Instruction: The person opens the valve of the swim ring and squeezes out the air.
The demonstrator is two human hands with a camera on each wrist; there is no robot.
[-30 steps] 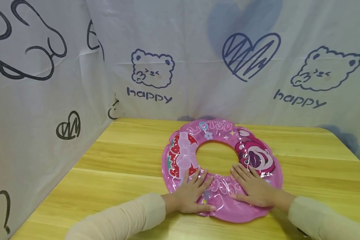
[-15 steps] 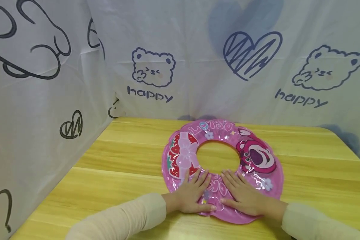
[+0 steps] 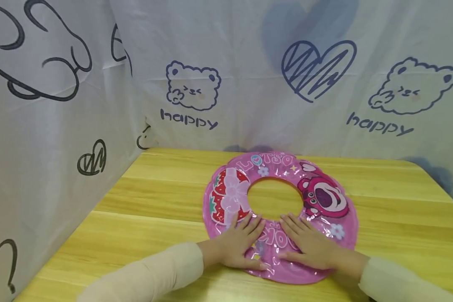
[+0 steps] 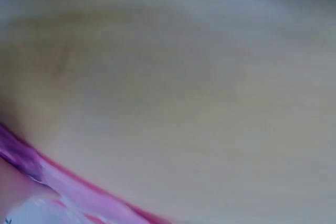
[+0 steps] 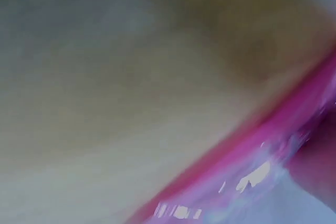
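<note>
A pink inflatable swim ring (image 3: 287, 272) printed with strawberries, a bear and lettering lies flat on the table. Across its near side, my left hand (image 3: 235, 247) rests with fingers extended toward the ring's hole and thumb pointing right. To the right, my right hand (image 3: 313, 247) presses on the same near section, fingers straight and angled up and left. A stretch of lettering shows between the two hands, partly covered by the right one. Both wrist views are blurred; a strip of the ring's pink edge (image 4: 94, 195) crosses the left one, and its glossy pink plastic (image 5: 247, 156) the right one.
The table (image 3: 136, 218) has a yellow wood-grain top. A white cloth (image 3: 249, 113) with printed bears and hearts hangs behind it, just beyond the ring's far edge. Another printed cloth (image 3: 60, 138) stands along the left side.
My right hand has slid left along the ring toward the left hand, uncovering more of the bear print and a flower. My left hand has barely shifted; the ring stays in place.
</note>
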